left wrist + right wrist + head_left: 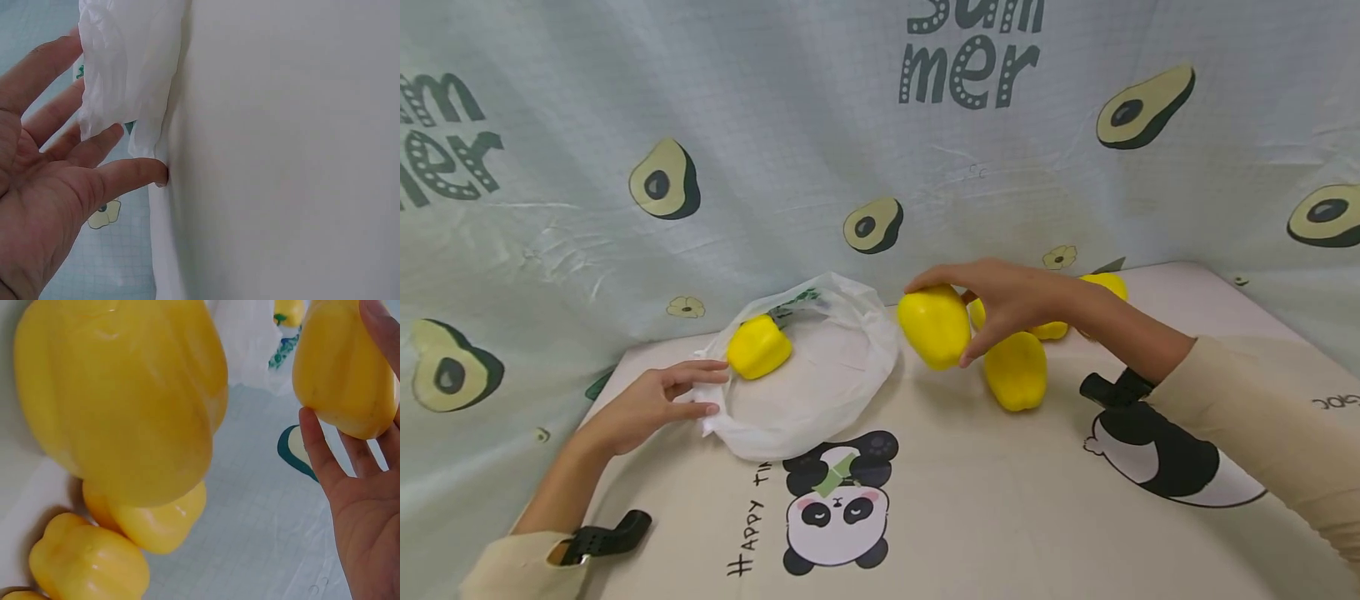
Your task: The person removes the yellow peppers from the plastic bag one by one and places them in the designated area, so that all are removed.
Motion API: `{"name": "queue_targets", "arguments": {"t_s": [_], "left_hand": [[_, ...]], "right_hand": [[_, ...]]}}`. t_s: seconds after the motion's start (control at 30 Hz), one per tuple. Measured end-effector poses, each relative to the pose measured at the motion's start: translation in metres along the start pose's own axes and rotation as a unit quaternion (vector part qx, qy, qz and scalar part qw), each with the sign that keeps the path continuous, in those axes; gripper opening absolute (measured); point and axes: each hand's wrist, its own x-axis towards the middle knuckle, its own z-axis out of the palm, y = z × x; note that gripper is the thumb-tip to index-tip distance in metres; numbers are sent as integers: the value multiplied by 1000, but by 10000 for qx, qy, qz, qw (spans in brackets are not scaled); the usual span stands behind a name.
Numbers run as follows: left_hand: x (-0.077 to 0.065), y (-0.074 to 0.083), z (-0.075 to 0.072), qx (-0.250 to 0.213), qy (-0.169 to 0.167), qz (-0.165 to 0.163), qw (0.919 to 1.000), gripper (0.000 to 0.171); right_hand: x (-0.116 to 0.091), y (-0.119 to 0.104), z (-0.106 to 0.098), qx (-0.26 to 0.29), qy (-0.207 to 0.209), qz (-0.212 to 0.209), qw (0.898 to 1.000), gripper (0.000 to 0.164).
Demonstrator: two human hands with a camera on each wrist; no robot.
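My right hand (1000, 300) holds a yellow bell pepper (934, 327) above the table, thumb and fingers on opposite sides of it. The same held pepper (345, 369) appears at the upper right of the right wrist view. My left hand (655, 402) is at the left rim of a white plastic bag (797, 442), its fingers loosely spread. In the left wrist view several fingertips pass behind the bag's edge (125, 69), with the thumb apart from them. Another yellow bell pepper (758, 347) lies inside the wide-mouthed bag, at its left.
Below my right hand stands a yellow bell pepper (1016, 372); more peppers (1107, 284) sit behind it, partly hidden by my hand and forearm. A pale tablecloth (985, 508) printed with pandas covers the table. Behind rises an avocado-print curtain (760, 167).
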Motion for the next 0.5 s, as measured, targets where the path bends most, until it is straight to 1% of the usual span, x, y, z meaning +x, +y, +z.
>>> {"name": "queue_targets", "arguments": {"t_s": [0.37, 0.5], "left_hand": [[0, 0, 1, 128, 60, -88, 9999, 52], [-1, -1, 1, 61, 66, -34, 10000, 51]], "right_hand": [[-27, 6, -6, -253, 144, 249, 9993, 94], [-35, 9, -5, -280, 178, 274, 9991, 93]]}}
